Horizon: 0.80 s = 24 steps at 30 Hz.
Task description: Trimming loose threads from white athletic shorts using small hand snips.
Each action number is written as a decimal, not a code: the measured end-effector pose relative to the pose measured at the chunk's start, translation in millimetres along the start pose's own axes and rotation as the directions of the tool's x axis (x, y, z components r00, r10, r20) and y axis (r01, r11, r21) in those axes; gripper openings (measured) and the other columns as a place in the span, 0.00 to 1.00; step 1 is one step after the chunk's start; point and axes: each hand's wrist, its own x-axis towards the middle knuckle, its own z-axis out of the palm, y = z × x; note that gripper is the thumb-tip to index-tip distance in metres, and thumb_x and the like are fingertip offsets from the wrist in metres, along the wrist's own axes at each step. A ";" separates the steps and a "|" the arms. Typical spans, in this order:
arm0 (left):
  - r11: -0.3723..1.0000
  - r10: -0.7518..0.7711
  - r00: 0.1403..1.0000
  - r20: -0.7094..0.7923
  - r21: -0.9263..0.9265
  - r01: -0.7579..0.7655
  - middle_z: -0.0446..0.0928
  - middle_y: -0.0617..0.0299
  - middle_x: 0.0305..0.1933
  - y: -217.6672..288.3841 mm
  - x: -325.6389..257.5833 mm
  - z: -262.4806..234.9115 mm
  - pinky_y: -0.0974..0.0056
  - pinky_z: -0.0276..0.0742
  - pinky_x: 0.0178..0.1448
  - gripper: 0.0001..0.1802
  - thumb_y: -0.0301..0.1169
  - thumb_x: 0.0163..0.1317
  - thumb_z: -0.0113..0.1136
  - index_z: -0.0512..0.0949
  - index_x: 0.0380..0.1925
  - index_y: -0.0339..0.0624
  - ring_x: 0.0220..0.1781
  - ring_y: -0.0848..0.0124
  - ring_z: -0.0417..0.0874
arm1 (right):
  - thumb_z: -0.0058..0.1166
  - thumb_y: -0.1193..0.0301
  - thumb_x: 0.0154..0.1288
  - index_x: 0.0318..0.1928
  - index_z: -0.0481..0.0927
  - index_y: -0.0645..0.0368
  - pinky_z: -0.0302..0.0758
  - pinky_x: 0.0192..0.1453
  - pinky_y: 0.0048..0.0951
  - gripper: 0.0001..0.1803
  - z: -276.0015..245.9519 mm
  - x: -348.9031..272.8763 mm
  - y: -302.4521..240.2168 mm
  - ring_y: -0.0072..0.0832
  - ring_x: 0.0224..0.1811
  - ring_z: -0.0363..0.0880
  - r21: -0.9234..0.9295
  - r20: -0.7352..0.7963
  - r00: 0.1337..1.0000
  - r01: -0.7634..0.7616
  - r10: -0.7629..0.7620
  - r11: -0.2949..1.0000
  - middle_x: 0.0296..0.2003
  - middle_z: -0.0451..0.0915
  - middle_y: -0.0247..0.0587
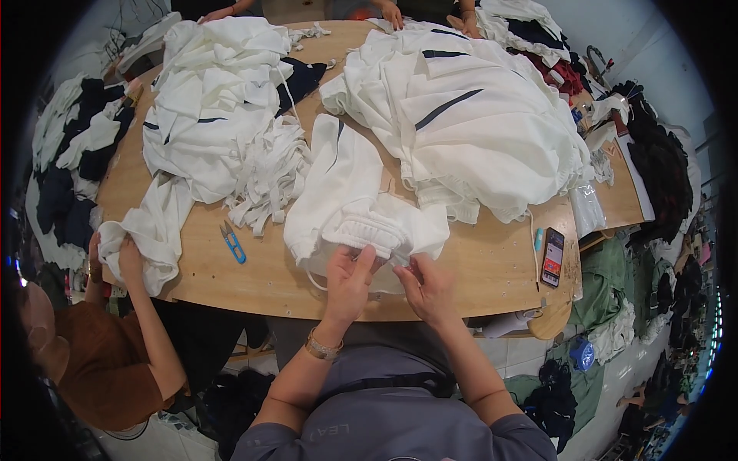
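A white garment [338, 165] with a dark stripe lies across the middle of the table, its gathered elastic band [365, 232] bunched at the near edge. My left hand [350, 278] is closed on that band, thumb on top. Beside it, on the right, my right hand [427, 289] pinches the garment's near edge between thumb and fingers; exactly which bit of cloth is too small to tell. Blue thread snips [233, 243] rest on the wood to the left. Just beyond them is a heap of white fabric strips [269, 169].
Large piles of white garments, left [219, 100] and right [477, 115], cover much of the table [492, 265]. A phone [552, 256] and a slim blue-capped tool [538, 242] lie at right. A co-worker's hands [127, 261] hold white cloth at left; other people's hands [390, 14] show across the table.
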 end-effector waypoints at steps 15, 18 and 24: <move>0.988 -0.065 0.995 0.076 -0.138 0.075 0.68 0.53 0.55 3.3 -0.7 2.7 0.55 0.69 0.58 0.20 0.36 0.69 0.36 0.61 0.56 0.36 0.54 0.62 0.72 | 0.60 0.68 0.54 0.29 0.69 0.61 0.66 0.22 0.28 0.14 3.6 -3.0 3.5 0.30 0.17 0.69 0.230 -0.078 0.973 -0.193 0.215 0.954 0.19 0.69 0.38; 0.926 -0.106 0.985 0.137 -0.346 0.148 0.67 0.51 0.56 0.7 -1.4 1.1 0.51 0.65 0.62 0.24 0.42 0.69 0.29 0.60 0.57 0.36 0.56 0.59 0.71 | 0.64 0.72 0.49 0.32 0.66 0.62 0.67 0.25 0.27 0.18 12.6 1.7 7.6 0.28 0.24 0.69 0.226 -0.209 0.978 0.028 0.021 0.974 0.26 0.69 0.41; 0.928 -0.133 0.986 0.096 -0.338 0.158 0.67 0.52 0.56 -1.2 -1.4 -1.8 0.52 0.66 0.61 0.25 0.43 0.69 0.29 0.60 0.57 0.37 0.54 0.62 0.72 | 0.62 0.81 0.43 0.37 0.63 0.62 0.70 0.29 0.24 0.22 26.4 19.0 12.8 0.33 0.33 0.70 0.166 -0.223 0.961 0.200 -0.161 0.966 0.39 0.68 0.48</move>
